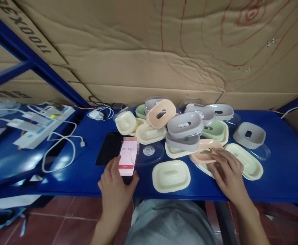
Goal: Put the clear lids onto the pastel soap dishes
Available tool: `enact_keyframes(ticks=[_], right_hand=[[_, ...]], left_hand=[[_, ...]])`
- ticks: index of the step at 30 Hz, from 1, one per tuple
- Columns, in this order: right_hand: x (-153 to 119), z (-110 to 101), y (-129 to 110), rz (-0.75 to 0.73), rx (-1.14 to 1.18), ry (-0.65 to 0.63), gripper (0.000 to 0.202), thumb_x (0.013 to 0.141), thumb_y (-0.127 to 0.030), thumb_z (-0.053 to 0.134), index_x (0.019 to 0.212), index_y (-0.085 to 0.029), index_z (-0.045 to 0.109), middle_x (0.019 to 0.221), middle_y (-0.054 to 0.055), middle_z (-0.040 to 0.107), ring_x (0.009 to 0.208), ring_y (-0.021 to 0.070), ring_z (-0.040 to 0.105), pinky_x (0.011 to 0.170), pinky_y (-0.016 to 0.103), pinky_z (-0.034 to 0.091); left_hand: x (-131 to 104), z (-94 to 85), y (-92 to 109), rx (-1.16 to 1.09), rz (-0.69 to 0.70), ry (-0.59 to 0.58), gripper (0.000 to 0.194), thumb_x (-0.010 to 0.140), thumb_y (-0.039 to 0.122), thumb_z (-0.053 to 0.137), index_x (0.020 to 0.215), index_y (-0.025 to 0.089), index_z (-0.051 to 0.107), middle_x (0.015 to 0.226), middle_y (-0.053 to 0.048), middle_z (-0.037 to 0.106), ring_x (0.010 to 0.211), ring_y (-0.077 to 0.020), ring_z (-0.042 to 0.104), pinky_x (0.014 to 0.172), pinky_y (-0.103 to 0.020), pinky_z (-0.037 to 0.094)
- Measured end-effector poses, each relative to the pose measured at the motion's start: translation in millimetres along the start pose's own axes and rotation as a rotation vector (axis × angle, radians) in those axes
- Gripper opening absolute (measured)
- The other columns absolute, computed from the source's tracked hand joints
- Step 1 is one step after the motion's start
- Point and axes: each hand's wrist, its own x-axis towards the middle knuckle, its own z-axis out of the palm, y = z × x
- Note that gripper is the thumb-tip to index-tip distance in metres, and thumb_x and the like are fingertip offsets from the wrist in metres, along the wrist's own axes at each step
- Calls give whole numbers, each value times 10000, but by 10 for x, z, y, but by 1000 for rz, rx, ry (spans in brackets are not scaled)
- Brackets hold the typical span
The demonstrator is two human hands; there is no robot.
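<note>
My left hand (114, 189) holds a phone (128, 157) whose screen shows a timer, at the front edge of the blue table (87, 170). My right hand (227, 170) rests flat, fingers spread, on a pink soap dish (205, 149) and the cream dish under it. A cream dish (171, 176) lies upside down between my hands. Behind them sits a pile of several soap dishes, among them a grey one (186, 125) and a pink one (161, 114). A clear lid (149, 152) lies just right of the phone.
A dark tablet (109, 148) lies flat behind the phone. A white power strip (45, 124) and white cables (62, 149) are on the left shelf. A grey dish (249, 135) stands alone at right. Cardboard (149, 51) lines the back wall. Blue rack struts (23, 58) cross at upper left.
</note>
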Motion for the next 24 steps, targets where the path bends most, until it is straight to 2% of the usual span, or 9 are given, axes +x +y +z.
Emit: enact_keyframes(ticks=[7,14,16,20,24], right_hand=[[-4,13,6,17,36,-4,333,1064,-387,615,1384,-301,652,1471,96,646,1424,340,570,1170,526,402],[18,-21,47,-28,122,30,320,1028,-326,685,1347,-305,685,1422,87,684,1375,328,619,1154,514,459],[16,-43,70,-42,180,43,297,1015,-309,708,1311,-301,700,1376,84,703,1320,317,653,1118,500,493],[-12,-80,126,-41,235,64,242,1002,-279,726,1243,-287,722,1251,74,742,1259,308,681,1086,493,517],[-11,-154,155,-79,217,28,227,1005,-293,728,1231,-277,724,1210,73,755,1221,307,693,1061,492,513]], left_hand=[[-103,-9,-161,-10,47,67,441,1008,422,672,1385,199,624,1496,-210,564,1195,-395,644,943,-540,504],[-151,4,-216,-68,77,146,398,981,503,673,1208,176,667,1418,-203,618,1232,-412,643,1013,-580,513],[-155,3,-201,-67,52,135,445,981,513,674,1263,169,653,1436,-217,614,1259,-430,635,1025,-598,509],[-187,-35,-122,-39,-5,91,604,1006,472,670,1521,193,523,1544,-239,543,1347,-456,588,1065,-649,469],[-280,-120,-3,-67,106,117,591,1007,390,704,1537,225,502,1592,-237,495,1398,-438,554,1110,-631,419]])
